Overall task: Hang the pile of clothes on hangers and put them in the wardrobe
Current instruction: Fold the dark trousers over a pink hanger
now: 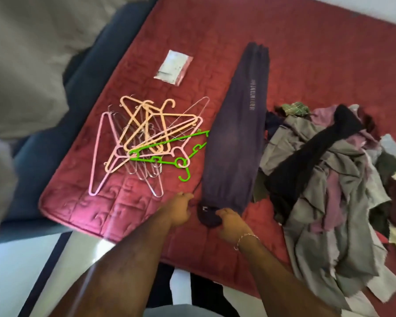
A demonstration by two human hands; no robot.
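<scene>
Trousers [236, 133] lie lengthwise away, both hands [229, 219] gripping the near waistband.

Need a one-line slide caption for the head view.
Both hands hold folded purple trousers on a red mattress, between hangers and clothes pile.

A red quilted mattress [215, 30] fills the middle, blue bedding [82, 88] at nine o'clock, white wall [375, 10] at one o'clock, pale floor [21, 259] at seven o'clock
</scene>
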